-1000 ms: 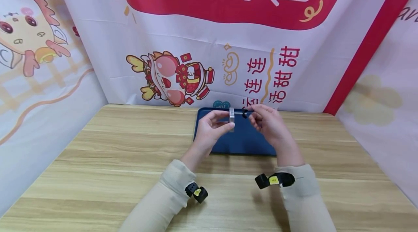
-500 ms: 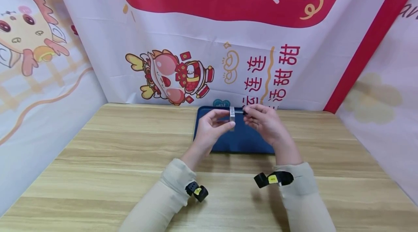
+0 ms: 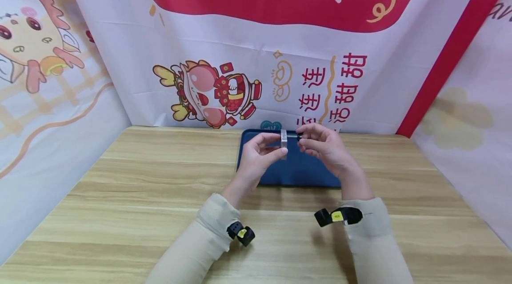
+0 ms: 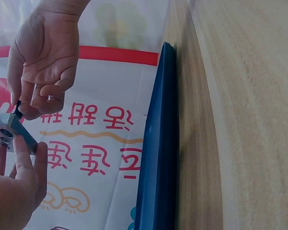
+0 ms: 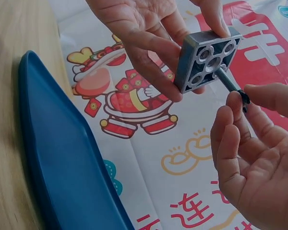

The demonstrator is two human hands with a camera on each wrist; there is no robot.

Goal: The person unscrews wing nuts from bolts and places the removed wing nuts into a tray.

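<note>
My left hand (image 3: 258,157) grips a square metal block (image 5: 209,57) by its edges, held up over the blue tray in the head view. Its face toward the right wrist camera has round holes at the corners and in the middle. A threaded screw (image 5: 229,82) with a black head runs from one corner hole of the block toward my right hand (image 3: 326,148). Thumb and finger of that hand pinch the black head (image 5: 245,98), while the other fingers curl loosely below it. Most of the shaft shows between block and head.
A blue tray (image 3: 304,173) lies on the wooden table (image 3: 160,177) against the back. Behind it hangs a printed cloth (image 3: 248,44) with red characters and cartoon figures. More printed cloth (image 3: 48,119) closes off the left side.
The right hand's fingers, loosened around the black head a second ago, closed on it and have since shifted their hold, the wrist moving slightly right. The left hand and block stay nearly still.
</note>
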